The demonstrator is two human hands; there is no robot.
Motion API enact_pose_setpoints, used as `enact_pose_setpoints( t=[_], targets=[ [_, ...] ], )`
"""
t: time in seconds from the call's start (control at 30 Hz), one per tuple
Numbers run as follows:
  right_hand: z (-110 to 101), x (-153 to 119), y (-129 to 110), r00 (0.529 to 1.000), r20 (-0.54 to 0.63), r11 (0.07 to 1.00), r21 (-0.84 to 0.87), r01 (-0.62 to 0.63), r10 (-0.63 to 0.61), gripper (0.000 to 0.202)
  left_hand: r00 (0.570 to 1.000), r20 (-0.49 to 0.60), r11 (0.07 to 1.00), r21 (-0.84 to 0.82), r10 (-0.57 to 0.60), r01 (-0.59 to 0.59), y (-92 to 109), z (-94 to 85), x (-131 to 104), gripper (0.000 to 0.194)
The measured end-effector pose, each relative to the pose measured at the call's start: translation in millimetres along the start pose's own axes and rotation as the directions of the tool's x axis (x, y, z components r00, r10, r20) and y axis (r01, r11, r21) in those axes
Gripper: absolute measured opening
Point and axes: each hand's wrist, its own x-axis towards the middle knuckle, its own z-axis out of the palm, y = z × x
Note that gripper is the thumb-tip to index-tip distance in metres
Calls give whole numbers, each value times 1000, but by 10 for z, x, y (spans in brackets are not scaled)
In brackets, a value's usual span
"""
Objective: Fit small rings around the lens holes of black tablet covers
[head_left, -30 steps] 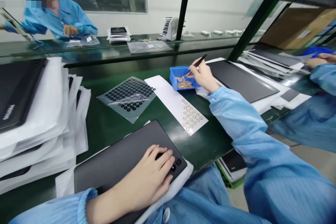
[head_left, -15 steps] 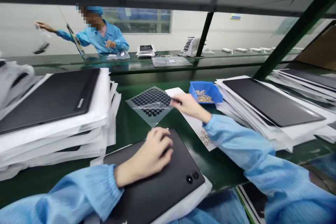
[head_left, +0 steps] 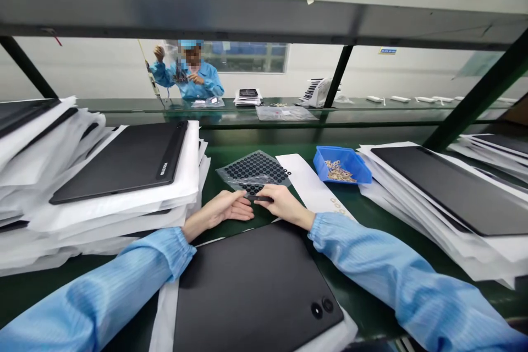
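Observation:
My right hand (head_left: 284, 204) is closed around a slim dark tool (head_left: 264, 198), which looks like tweezers; its tip points left. Facing it, my left hand (head_left: 225, 210) has its fingers stretched out and palm turned up, with the thumb close to the tool's tip. Whether a small part sits at that tip is too small to tell. Just beyond both hands lies a clear sheet of black rings (head_left: 251, 168). Nearer to me, a black tablet (head_left: 251, 291) rests back side up on white wrapping, two round camera rings at its right corner. Neither hand touches the tablet.
Stacks of wrapped tablets stand left (head_left: 127, 157) and right (head_left: 445, 187). A blue bin (head_left: 344, 165) holds small gold rings, beside a white paper strip (head_left: 305, 176) with several rings. A shelf (head_left: 264, 16) spans overhead. Across the bench, a person in blue (head_left: 192, 80) handles a bag.
My left hand has lifted off the tablet and moved beside the ring sheet, fingers extended. My right hand has come back from the sheet's right edge toward it, still holding the dark tool.

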Motion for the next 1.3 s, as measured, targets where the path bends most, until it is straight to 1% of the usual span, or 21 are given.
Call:
enact_pose_setpoints(
  t=[0.03, 0.1, 0.2, 0.3, 0.53, 0.63, 0.87, 1.0, 1.07, 1.17, 1.3],
  targets=[
    [-39, 17, -2, 1000, 11, 1000, 18, -2, 2, 8, 1000, 8, 1000, -26, -5, 5, 14, 37, 21, 24],
    [-110, 67, 2, 999, 32, 999, 49, -19, 18, 17, 1000, 7, 998, -70, -2, 2, 28, 98, 70, 23],
    [-164, 161, 15, 996, -7, 994, 69, -89, 89, 27, 1000, -17, 994, -113, 9, -11, 21, 139, 132, 23],
    [-141, 224, -2, 986, -65, 985, 79, -151, 157, 25, 1000, -25, 990, -142, 18, -21, -8, 131, 170, 23],
    [-50, 197, -79, 979, -37, 975, 108, -193, 198, 24, 998, -10, 978, -202, 58, -59, -72, 118, 220, 28],
    [-37, 197, -68, 977, -35, 974, 96, -205, 210, 24, 998, -16, 978, -197, 62, -64, -81, 135, 227, 28],
    [1, 211, -25, 977, -55, 978, 46, -205, 208, 26, 996, -17, 981, -173, 84, -86, -94, 151, 216, 19],
    [58, 187, -48, 975, -55, 976, 56, -212, 215, 19, 995, -6, 983, -160, 95, -95, -104, 162, 217, 19],
    [92, 175, -70, 971, -62, 971, 81, -224, 230, 16, 995, -5, 984, -148, 102, -101, -108, 173, 216, 20],
    [112, 170, -82, 961, -80, 957, 144, -253, 266, 17, 994, -16, 986, -123, 110, -111, -109, 179, 215, 22],
    [26, 175, -42, 934, -83, 908, 275, -315, 349, 19, 993, -15, 989, -91, 116, -117, -90, 149, 222, 24]
  ],
)
